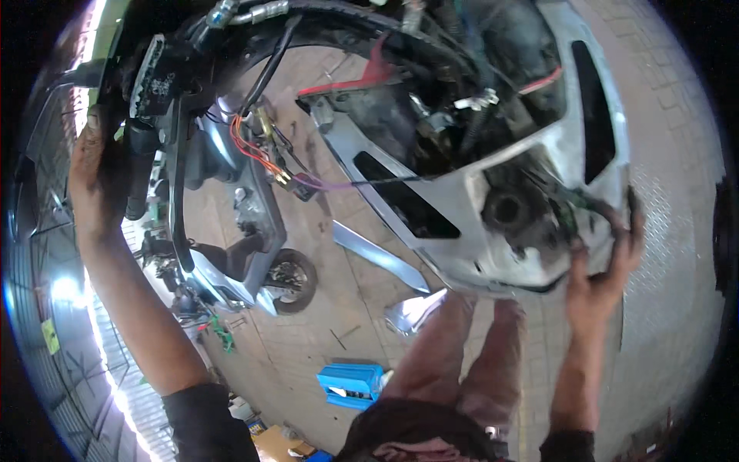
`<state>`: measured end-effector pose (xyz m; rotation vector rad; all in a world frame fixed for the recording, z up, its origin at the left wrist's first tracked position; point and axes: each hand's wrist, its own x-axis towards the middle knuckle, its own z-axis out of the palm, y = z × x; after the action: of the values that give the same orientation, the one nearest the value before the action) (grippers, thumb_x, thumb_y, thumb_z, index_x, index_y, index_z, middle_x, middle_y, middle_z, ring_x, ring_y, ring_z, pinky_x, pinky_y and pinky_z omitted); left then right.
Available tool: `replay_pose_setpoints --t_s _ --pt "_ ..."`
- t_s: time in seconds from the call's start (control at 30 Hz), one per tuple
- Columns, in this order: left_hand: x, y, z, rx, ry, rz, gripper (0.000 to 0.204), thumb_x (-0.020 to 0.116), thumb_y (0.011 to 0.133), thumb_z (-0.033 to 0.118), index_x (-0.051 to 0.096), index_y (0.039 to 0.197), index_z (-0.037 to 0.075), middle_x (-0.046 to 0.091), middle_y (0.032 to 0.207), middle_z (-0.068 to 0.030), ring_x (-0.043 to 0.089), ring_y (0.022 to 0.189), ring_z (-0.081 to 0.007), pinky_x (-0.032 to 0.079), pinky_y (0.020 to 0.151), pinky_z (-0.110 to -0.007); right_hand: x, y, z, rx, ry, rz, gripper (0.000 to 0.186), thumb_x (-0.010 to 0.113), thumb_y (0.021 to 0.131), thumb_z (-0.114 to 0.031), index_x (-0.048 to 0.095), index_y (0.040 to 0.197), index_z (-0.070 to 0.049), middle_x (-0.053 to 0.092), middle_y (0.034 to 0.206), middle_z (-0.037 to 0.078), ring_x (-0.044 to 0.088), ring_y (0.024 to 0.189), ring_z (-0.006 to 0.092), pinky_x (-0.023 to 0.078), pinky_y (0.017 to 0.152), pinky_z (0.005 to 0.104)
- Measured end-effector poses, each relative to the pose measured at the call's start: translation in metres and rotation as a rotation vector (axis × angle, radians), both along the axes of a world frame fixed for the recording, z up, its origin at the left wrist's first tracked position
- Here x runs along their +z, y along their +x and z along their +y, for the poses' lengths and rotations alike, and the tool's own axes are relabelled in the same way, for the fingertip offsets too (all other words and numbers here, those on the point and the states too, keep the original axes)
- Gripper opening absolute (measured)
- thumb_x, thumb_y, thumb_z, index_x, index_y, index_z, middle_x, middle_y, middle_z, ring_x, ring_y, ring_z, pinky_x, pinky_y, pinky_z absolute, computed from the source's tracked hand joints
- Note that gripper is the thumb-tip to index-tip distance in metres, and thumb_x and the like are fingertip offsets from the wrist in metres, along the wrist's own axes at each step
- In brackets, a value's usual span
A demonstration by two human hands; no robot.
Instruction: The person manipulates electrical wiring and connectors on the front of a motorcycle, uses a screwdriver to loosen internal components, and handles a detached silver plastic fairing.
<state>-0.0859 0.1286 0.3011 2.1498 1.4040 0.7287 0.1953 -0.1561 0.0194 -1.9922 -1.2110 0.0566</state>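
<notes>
My left hand [96, 185] is closed around the dark handlebar grip [140, 173] of a partly stripped scooter; some of its fingers are hidden. On the right, my right hand [604, 250] holds the lower edge of a silver-grey front fairing [454, 196], fingers bent over its surface. The fairing has two long dark openings and a round dark socket [506, 208]. Orange and purple wires with a connector [292, 183] hang loose between handlebar and fairing. A small white connector [477, 100] shows among the exposed wiring behind the fairing.
Another scooter [239, 262] stands beyond on the left. On the paved floor lie a long silver trim panel [381, 254], a shiny silver piece [416, 312] and a blue toolbox [350, 377]. A textured metal plate [650, 254] is at the right.
</notes>
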Motion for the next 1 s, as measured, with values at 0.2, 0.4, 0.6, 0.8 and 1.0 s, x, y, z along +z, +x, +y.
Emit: replay_pose_setpoints --t_s 0.2,0.4,0.6,0.8,1.0 --pt "0.003 0.002 0.005 0.183 0.071 -0.306 0.035 0.044 0.094 0.043 0.055 0.098 0.009 0.052 0.084 -0.0013 0.046 0.069 -0.0092 0.036 0.058 -0.024 -0.049 0.018 0.004 0.038 -0.006 0.105 0.051 0.062 0.076 -0.015 0.05 0.125 -0.005 0.035 0.138 0.023 0.032 0.129 0.036 0.028 0.105 0.045" --pt "0.042 -0.058 0.041 -0.208 -0.188 -0.021 0.037 0.044 0.094 0.045 0.053 0.091 0.009 0.05 0.073 -0.0015 0.046 0.062 -0.0079 0.038 0.056 -0.024 -0.07 0.008 0.004 -0.013 0.084 -0.001 0.062 0.051 0.089 -0.037 0.036 0.131 0.006 0.029 0.139 0.024 0.031 0.129 0.0359 0.034 0.101 0.0465" --pt "0.072 -0.104 0.06 -0.327 0.105 -0.072 0.039 0.041 0.095 0.037 0.051 0.112 0.004 0.054 0.076 -0.0047 0.052 0.07 -0.0139 0.043 0.07 -0.031 -0.091 0.002 0.001 -0.086 0.266 0.131 0.062 0.052 0.09 -0.032 0.031 0.132 0.008 0.029 0.139 0.023 0.031 0.129 0.0361 0.036 0.101 0.0476" --pt "0.016 -0.053 0.041 -0.001 0.159 -0.396 0.023 0.05 0.093 0.028 0.056 0.096 0.006 0.051 0.07 -0.0061 0.042 0.061 -0.011 0.033 0.06 -0.026 -0.093 -0.001 0.008 -0.063 0.301 0.156 0.05 0.044 0.094 -0.027 0.037 0.131 0.006 0.028 0.141 0.023 0.027 0.132 0.0341 0.028 0.105 0.0461" --pt "0.031 -0.076 0.056 -0.19 0.141 -0.366 0.041 0.049 0.093 0.036 0.05 0.122 0.007 0.053 0.115 -0.0117 0.045 0.108 -0.0168 0.034 0.092 -0.032 -0.088 0.009 -0.004 -0.082 0.318 0.013 0.05 0.047 0.092 -0.028 0.04 0.131 0.003 0.032 0.139 0.024 0.03 0.131 0.0354 0.03 0.104 0.0458"
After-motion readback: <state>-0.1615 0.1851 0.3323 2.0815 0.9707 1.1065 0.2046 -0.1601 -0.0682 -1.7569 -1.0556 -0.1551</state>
